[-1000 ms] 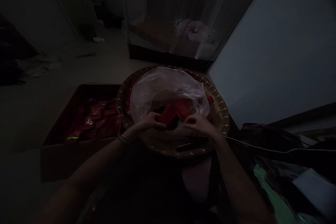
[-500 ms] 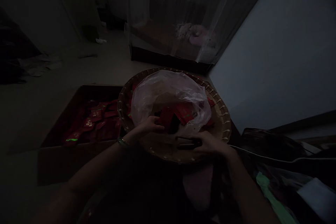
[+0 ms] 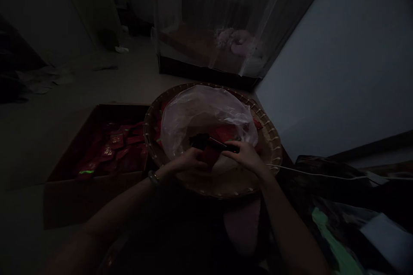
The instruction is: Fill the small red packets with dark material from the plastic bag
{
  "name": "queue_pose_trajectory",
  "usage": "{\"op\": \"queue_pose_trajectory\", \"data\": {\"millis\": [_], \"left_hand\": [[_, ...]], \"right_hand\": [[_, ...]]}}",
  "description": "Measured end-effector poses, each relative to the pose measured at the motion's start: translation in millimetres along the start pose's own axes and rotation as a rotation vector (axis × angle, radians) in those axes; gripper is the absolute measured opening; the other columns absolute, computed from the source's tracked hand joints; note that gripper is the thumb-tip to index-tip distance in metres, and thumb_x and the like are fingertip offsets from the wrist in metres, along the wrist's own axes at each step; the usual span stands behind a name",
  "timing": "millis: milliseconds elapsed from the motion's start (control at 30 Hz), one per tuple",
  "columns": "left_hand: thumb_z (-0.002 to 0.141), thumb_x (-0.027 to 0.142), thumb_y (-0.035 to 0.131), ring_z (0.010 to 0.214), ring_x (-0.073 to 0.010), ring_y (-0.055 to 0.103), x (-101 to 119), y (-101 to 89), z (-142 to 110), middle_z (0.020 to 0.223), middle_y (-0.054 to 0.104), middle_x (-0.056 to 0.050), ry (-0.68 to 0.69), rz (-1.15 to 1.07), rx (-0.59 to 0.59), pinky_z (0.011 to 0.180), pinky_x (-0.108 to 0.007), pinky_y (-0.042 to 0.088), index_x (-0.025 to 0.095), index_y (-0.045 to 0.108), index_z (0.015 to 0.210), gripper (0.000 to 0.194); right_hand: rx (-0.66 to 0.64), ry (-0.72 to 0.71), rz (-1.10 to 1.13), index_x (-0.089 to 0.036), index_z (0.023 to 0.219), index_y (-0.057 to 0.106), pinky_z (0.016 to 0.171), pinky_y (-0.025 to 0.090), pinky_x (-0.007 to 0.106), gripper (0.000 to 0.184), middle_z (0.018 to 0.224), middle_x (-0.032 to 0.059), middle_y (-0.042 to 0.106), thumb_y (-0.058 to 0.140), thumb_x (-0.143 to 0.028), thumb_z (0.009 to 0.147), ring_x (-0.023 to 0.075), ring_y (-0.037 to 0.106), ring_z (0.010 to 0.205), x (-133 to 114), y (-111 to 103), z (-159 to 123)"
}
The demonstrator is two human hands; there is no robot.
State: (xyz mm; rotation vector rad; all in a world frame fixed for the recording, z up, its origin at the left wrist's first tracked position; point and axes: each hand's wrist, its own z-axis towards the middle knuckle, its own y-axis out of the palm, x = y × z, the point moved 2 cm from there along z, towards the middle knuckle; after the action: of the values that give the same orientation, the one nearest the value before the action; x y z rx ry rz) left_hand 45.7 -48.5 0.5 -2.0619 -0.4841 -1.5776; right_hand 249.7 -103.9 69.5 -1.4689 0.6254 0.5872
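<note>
Dim light blurs detail. My left hand (image 3: 193, 159) is closed on a small red packet (image 3: 212, 157) above a round woven tray (image 3: 206, 190). My right hand (image 3: 247, 155) grips a dark two-armed corded clamp (image 3: 222, 143), much like a hair straightener. The clamp lies across the packet's upper edge; whether its jaws are pressed together there, I cannot tell. Something black (image 3: 198, 140) shows just beyond my left fingers, its kind unclear. Behind both hands a clear plastic bag (image 3: 206, 101) stands open in the tray, with red packets (image 3: 224, 132) inside.
Left of the tray is a cardboard box (image 3: 93, 197) holding many red packets (image 3: 108, 151). A white cord (image 3: 309, 173) runs right from the clamp. Cloth and bags (image 3: 335, 240) lie at lower right, beside a pale wall (image 3: 342, 60). A netted bed (image 3: 206, 34) stands behind.
My right hand has raised the clamp from the tray's near side up and across the red packet. My left hand has drawn the packet slightly nearer, and the packet has turned.
</note>
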Motion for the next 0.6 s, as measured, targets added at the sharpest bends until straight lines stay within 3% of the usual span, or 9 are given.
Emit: {"op": "queue_pose_trajectory", "data": {"millis": [233, 467, 600], "left_hand": [[0.065, 0.026, 0.07, 0.067, -0.0137, 0.059, -1, 5.0, -2, 0.077, 0.069, -0.001, 0.002, -0.039, -0.082, 0.063, -0.021, 0.043, 0.01, 0.071, 0.096, 0.034], [0.065, 0.023, 0.069, 0.064, -0.0129, 0.059, 2, 4.0, -5, 0.076, 0.07, -0.001, -0.04, -0.039, -0.085, 0.06, -0.02, 0.043, 0.01, 0.072, 0.095, 0.032], [0.064, 0.023, 0.071, 0.068, -0.0148, 0.062, 0, 2.8, -3, 0.079, 0.071, -0.002, -0.05, -0.057, -0.073, 0.063, -0.021, 0.045, 0.011, 0.072, 0.096, 0.035]], "right_hand": [[0.021, 0.003, 0.031, -0.021, 0.096, 0.074, 0.084, 0.048, 0.038, 0.031, 0.097, 0.0064, 0.074, 0.068, -0.039, 0.072, 0.0262, 0.067, 0.091, 3, -4, -2], [0.034, 0.021, 0.058, -0.021, 0.095, 0.074, 0.081, 0.048, 0.036, 0.031, 0.096, 0.0062, 0.073, 0.069, -0.04, 0.071, 0.0256, 0.066, 0.09, 9, -1, -1], [-0.046, 0.088, 0.146, -0.018, 0.097, 0.072, 0.066, 0.049, 0.03, 0.037, 0.085, 0.0049, 0.072, 0.07, -0.042, 0.069, 0.0201, 0.065, 0.074, 13, -1, 0]]}}
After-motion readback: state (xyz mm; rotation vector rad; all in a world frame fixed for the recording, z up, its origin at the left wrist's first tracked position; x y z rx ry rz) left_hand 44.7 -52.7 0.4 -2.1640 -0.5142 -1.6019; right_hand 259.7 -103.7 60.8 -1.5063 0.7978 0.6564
